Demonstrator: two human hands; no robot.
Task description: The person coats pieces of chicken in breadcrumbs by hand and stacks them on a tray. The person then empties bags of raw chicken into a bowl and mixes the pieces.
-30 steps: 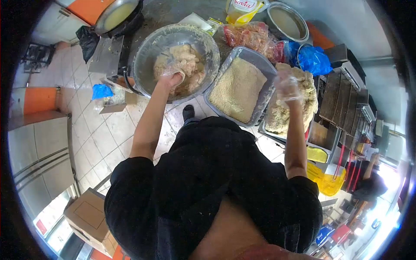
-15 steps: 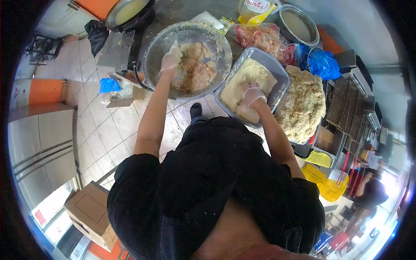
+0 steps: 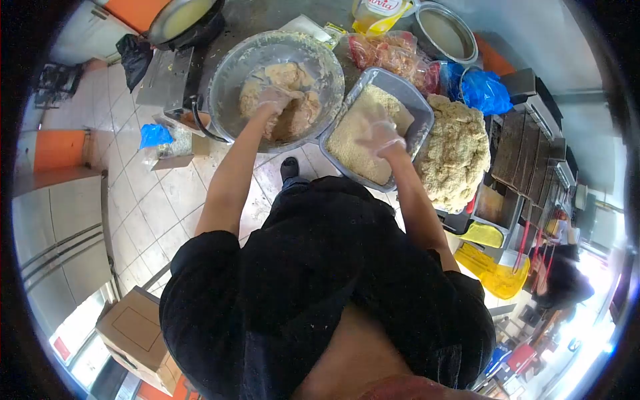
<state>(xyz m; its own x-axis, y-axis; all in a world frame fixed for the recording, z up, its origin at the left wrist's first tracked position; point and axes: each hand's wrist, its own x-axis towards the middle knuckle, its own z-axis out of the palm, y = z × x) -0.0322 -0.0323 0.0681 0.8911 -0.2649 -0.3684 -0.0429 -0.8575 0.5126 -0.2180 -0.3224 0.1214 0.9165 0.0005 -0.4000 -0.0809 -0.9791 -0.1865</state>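
My left hand (image 3: 272,100), in a clear plastic glove, reaches into a large round metal bowl (image 3: 223,87). Its fingers lie stretched over wet, pale pieces of raw meat (image 3: 304,115), and some fingertips are hidden. Just right of the bowl stands a grey plastic tub (image 3: 421,107) of pale yellow breadcrumbs (image 3: 353,143). Over the crumbs, my gloved right hand (image 3: 382,135) is open with fingers spread and nothing in it. It looks slightly blurred.
A big heap of crumb-coated pieces (image 3: 457,153) rises right of the tub. Behind are bagged red food (image 3: 393,53), a pot of liquid (image 3: 445,33) and a blue bag (image 3: 485,92). A dark pan (image 3: 183,23) sits far left. Another person (image 3: 563,280) is at the far right.
My left hand has moved from the bowl's left side right and down onto the meat. My right hand has lifted from the crumbs and spread its fingers. The view has shifted slightly.
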